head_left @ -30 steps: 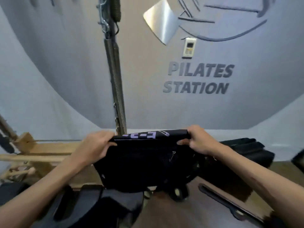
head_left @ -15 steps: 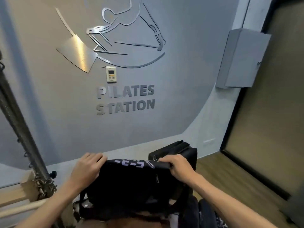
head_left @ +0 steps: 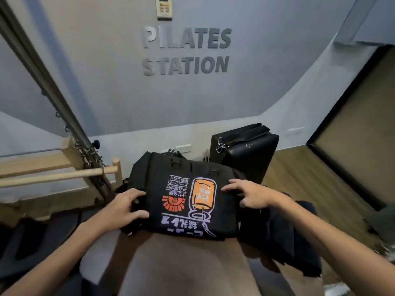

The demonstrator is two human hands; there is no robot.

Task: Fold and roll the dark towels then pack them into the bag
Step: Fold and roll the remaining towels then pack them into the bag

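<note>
1. Lowered since the earlier frame, the black bag (head_left: 183, 197) now lies flat on the person's lap, printed face up; before, both hands held it upright by its top edge.
2. Its print shows an orange lantern, a red half-sun and lilac characters I cannot read.
3. Left hand (head_left: 123, 207) grips the bag's left edge; right hand (head_left: 249, 194) rests on its right side, fingers spread.
4. Dark towel (head_left: 286, 238) lies just beside the bag, under the right forearm.
5. Wall lettering (head_left: 187, 51) reads "PILATES STATION".
</note>
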